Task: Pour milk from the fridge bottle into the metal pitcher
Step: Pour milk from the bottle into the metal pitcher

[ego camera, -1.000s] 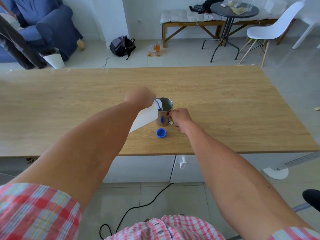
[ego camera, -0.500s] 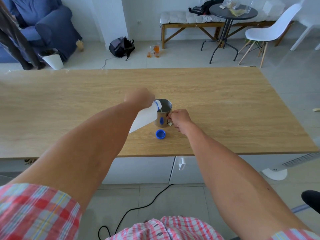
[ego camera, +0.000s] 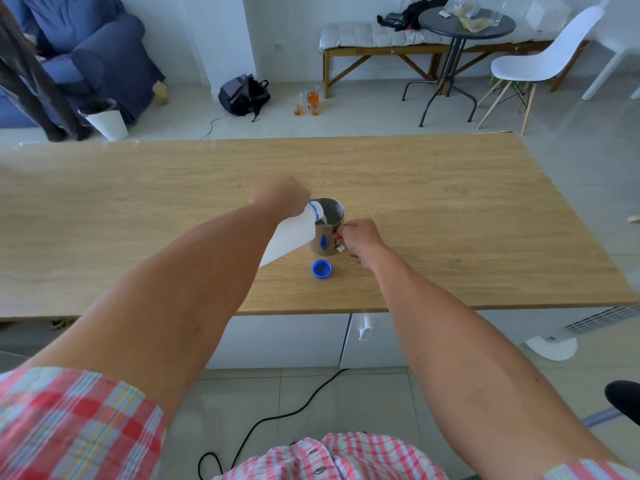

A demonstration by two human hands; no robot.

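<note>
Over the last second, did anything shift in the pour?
Hardly anything. The left hand still tilts the milk bottle over the metal pitcher, the right hand still holds its handle, and the blue cap lies where it was.

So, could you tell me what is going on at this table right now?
A person is pouring milk. Their left hand grips a white milk bottle, tilted so its neck sits over the rim of the metal pitcher. Their right hand holds the pitcher's handle, steadying it on the wooden table. The bottle's blue cap lies just in front of the pitcher.
</note>
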